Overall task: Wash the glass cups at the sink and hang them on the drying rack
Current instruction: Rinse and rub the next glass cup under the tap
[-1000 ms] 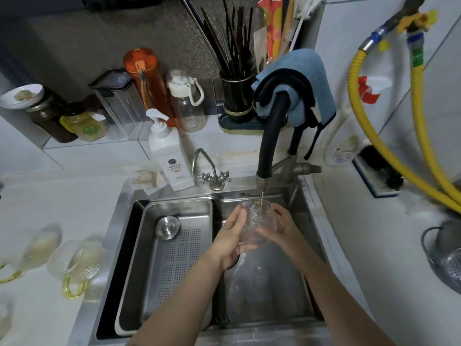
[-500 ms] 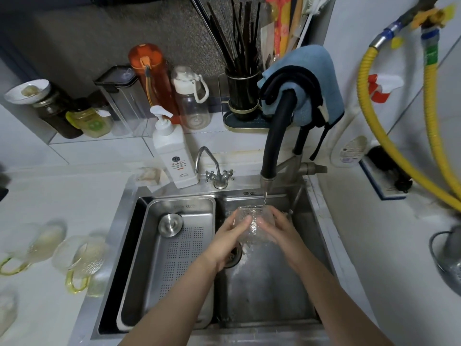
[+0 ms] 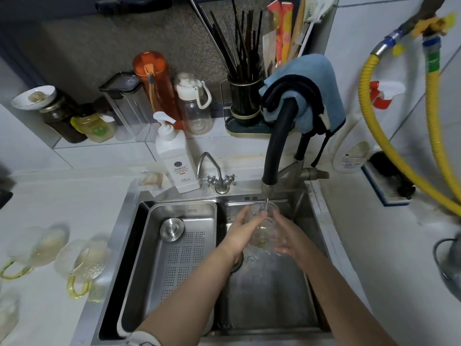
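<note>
A clear glass cup [image 3: 262,226] is held under a thin stream of water from the black faucet [image 3: 275,148], over the right basin of the steel sink [image 3: 270,295]. My left hand [image 3: 243,228] grips its left side with fingers curled round it. My right hand [image 3: 287,233] cups its right side, fingers wrapped against the glass. Several more glass cups with yellow handles [image 3: 82,265] lie on the white counter to the left of the sink, blurred. No drying rack can be made out.
A perforated steel tray [image 3: 174,258] with a round plug fills the left basin. A soap dispenser [image 3: 175,158], small tap [image 3: 219,178], bottles, jars and a chopstick holder [image 3: 245,96] stand behind. Yellow hoses [image 3: 389,151] hang at right; a metal colander [image 3: 449,265] sits at the right edge.
Both hands have kept the cup under the stream and turned it slightly; my right hand has slid lower along the glass. The camera has tilted a little.
</note>
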